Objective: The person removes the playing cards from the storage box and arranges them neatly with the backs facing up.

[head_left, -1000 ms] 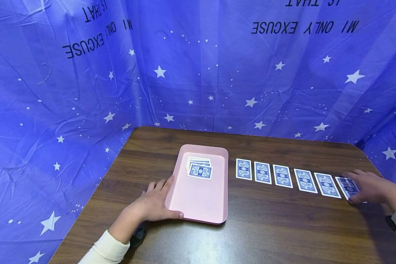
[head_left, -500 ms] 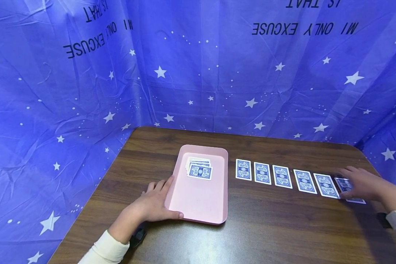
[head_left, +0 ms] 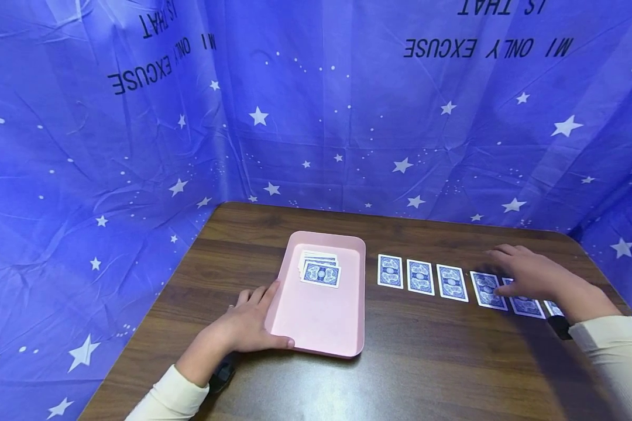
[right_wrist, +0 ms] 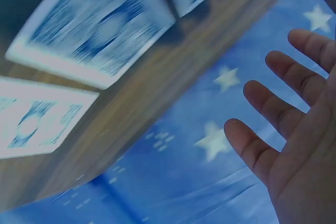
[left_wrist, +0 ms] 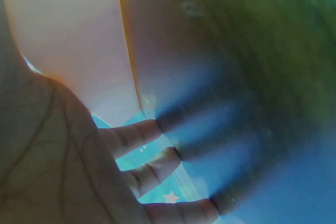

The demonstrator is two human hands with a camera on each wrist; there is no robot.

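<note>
My left hand point(head_left: 250, 330) rests against the near left corner of a pink tray point(head_left: 316, 327). Its thumb lies along the near rim and the fingers stretch along the left side; in the left wrist view, fingers point(left_wrist: 160, 169) look straight and spread. Inside the tray lies a small overlapping pile of blue-backed playing cards point(head_left: 321, 273). My right hand point(head_left: 537, 273) hovers over the right part of a row of face-down playing cards point(head_left: 420, 277), partly covering the rightmost ones. The right wrist view shows its fingers point(right_wrist: 275, 100) extended, holding nothing.
The row runs rightward from beside the tray, with small gaps between cards. Under everything is a dark wooden table point(head_left: 400, 374). A blue curtain with white stars point(head_left: 316, 117) hangs behind and along the table's sides.
My right hand has lifted off the rightmost card and moved left across the row. That card stays on the table. The left hand and tray have not moved.
</note>
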